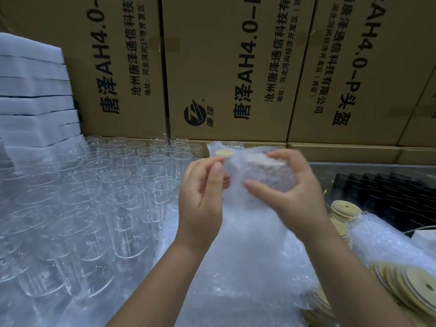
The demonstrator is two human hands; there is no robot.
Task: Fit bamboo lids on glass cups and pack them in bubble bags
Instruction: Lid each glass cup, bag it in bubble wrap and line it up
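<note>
The right hand (290,190) curls its fingers and thumb round a bubble bag (236,192) with a cup (269,172) inside it, held up above a heap of flat bubble bags (247,260); the left hand (203,192) pinches the bag's left edge between thumb and bent fingers (the cup is blurred, with a pale disc at its top); rows of bare glass cups (106,185) stand to the left; bamboo lids (346,210) lie stacked to the right, near a black tray (389,192); cardboard boxes (224,67) and stacked white foam sheets (33,90) stand behind.
</note>
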